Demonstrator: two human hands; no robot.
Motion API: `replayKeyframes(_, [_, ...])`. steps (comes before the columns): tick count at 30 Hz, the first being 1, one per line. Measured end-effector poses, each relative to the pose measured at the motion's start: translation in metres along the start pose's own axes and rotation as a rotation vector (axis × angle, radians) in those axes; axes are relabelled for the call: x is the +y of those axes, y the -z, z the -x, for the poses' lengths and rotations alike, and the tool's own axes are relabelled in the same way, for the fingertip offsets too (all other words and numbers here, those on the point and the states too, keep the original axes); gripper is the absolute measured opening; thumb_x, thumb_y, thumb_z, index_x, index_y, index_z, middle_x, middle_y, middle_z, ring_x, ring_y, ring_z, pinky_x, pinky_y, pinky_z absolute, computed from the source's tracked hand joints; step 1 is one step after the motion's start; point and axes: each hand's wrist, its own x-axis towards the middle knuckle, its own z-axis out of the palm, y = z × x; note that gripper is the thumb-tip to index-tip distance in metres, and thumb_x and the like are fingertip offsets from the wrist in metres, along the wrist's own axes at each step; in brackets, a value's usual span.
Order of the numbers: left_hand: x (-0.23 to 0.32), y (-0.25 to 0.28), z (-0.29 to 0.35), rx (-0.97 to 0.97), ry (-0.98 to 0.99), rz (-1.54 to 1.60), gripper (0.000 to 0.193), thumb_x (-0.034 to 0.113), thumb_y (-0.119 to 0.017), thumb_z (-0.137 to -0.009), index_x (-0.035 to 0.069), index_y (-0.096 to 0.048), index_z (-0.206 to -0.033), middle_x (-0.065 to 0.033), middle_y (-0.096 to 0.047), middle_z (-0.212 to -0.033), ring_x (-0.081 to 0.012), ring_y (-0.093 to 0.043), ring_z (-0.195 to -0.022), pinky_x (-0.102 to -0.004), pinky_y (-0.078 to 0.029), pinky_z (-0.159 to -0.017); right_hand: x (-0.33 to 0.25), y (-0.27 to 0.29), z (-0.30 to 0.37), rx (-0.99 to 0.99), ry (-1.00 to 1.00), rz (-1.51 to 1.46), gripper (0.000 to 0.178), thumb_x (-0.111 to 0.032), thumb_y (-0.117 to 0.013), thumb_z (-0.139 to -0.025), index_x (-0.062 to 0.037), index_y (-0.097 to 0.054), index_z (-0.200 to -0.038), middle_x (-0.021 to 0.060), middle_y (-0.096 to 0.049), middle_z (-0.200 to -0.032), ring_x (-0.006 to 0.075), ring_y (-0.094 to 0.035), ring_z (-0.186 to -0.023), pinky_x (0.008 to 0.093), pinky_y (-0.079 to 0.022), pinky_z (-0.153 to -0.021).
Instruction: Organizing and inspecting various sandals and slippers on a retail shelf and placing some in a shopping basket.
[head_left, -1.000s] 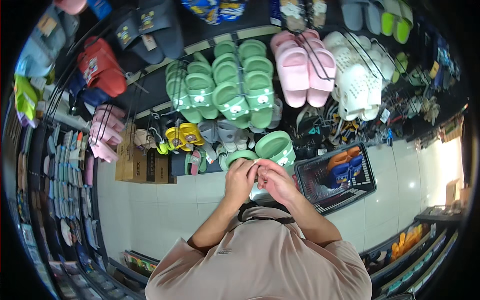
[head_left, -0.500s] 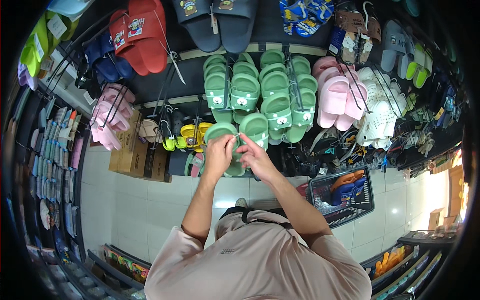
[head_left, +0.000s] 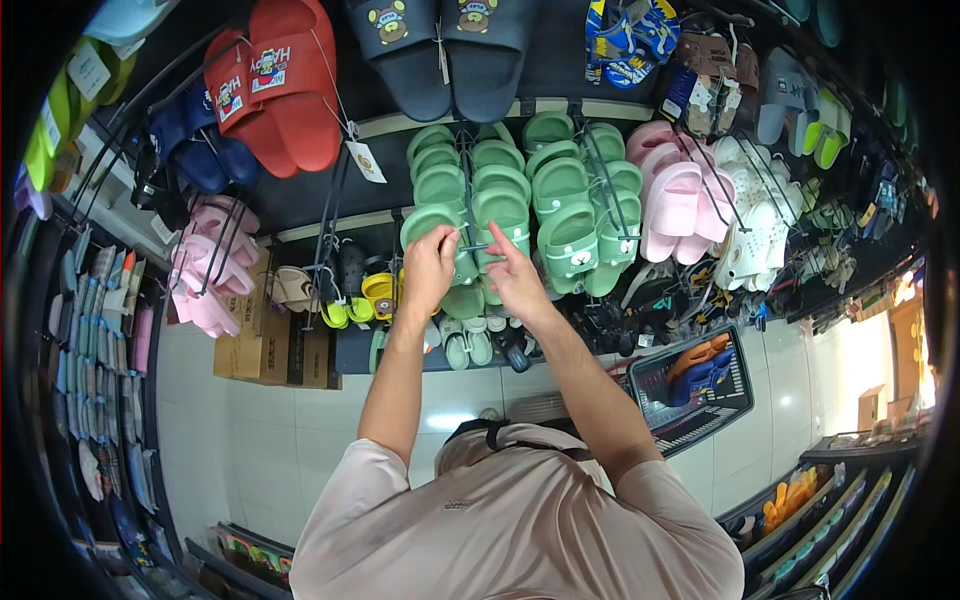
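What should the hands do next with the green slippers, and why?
Probably slide the green slipper pair onto the hook between the fingers. Left hand and right hand both pinch at it, right at the green row hanging on the wall.

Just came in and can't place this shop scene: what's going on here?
A person in a beige shirt stands at a wall rack of slippers, both arms raised. The left hand and right hand meet at a pair of green slippers hanging among other green pairs, fingers pinching at its thin hook or tie; which one is too small to tell. Pink slippers hang to the right, red slippers up left, and a black basket of shoes sits lower right.
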Motion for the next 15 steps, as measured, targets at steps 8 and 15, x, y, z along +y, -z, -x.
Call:
replayKeyframes(8, [-0.028,-0.026,-0.025,-0.008,-0.033,0.003,0.015,0.014,-0.061,-0.092,0.001,-0.067,-0.096,-0.02,-0.067,-0.081,-0.0401,-0.064,-0.076,-0.0437,-0.049,-0.066,0.017,0.011,-0.018,-0.016,0.077,0.08,0.058,-0.001,-0.048,-0.087,-0.0061,-0.045,-0.144,0.0171,-0.047,-0.144,0.0306,-0.052,-0.126,0.0352,-0.043,-0.102])
replayKeyframes(15, [-0.019,-0.031,0.005,0.195,-0.119,-0.15,0.023,0.007,-0.06,-0.088,-0.001,-0.065,-0.109,-0.0186,-0.065,-0.101,-0.0359,-0.063,-0.096,-0.0407,-0.048,-0.086,0.037,0.021,0.023,-0.185,0.1,0.028,0.046,-0.002,-0.052,-0.092,-0.0021,-0.052,-0.138,0.0148,-0.062,-0.13,0.0177,-0.058,-0.114,0.0319,-0.047,-0.096])
